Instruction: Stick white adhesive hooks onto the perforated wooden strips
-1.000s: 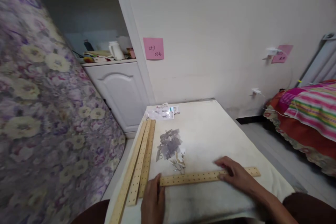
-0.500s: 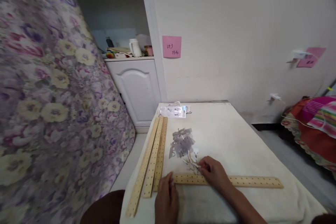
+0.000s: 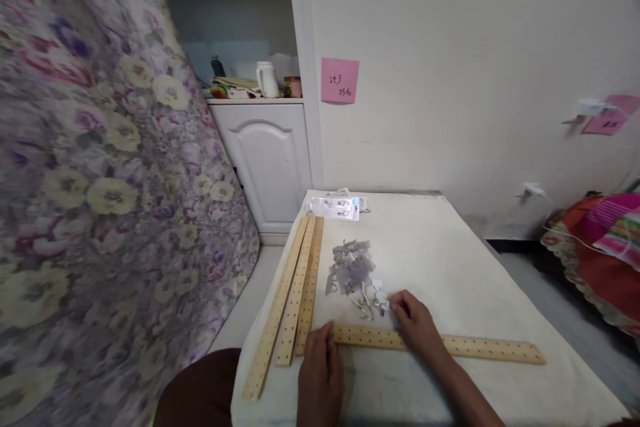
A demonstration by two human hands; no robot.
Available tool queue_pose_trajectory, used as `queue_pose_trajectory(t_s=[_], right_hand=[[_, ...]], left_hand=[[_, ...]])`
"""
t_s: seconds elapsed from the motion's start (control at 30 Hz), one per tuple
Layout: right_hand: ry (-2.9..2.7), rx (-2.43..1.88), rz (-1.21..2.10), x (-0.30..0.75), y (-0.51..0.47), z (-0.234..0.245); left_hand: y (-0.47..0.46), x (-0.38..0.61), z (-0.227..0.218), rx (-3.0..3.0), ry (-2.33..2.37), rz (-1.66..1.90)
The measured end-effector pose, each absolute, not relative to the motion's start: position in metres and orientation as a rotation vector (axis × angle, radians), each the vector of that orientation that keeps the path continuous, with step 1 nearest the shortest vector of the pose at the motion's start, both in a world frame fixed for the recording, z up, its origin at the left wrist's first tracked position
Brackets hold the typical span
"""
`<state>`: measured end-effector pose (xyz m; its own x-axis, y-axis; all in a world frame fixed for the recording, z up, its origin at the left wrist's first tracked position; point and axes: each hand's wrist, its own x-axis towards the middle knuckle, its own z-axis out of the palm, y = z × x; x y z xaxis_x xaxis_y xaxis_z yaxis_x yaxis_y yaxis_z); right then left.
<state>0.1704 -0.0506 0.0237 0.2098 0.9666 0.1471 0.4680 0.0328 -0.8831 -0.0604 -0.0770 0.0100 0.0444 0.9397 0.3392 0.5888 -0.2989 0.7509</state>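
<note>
The right hand's (image 3: 419, 327) fingers bunch at the small white hooks (image 3: 381, 301); whether they, or the left hand's (image 3: 320, 370) at the perforated strip's (image 3: 493, 348) left end, grip anything, I cannot tell. The strip lies near the table's (image 3: 425, 240) near edge. Hook-picking seems in hand, needing a sure pinch.

The left hand (image 3: 319, 377) and right hand (image 3: 416, 321) are bare, as is the right forearm (image 3: 463, 383); plain dark brown cloth (image 3: 213, 373) covers the left leg (image 3: 193, 399).
</note>
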Motion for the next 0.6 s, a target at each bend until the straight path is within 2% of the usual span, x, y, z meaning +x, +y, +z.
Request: queue_pose_trajectory(t_s=[0.37,0.6], right_hand=[[-1.207,-1.452,0.867,0.166,-0.054,0.033],[-1.193,-1.278,1.060,0.137,-0.070,0.042]], left_hand=[[-0.081,-0.062,0.017,1.844,1.473,1.176],[-0.092,-0.040,0.053,1.655,1.286,1.197]])
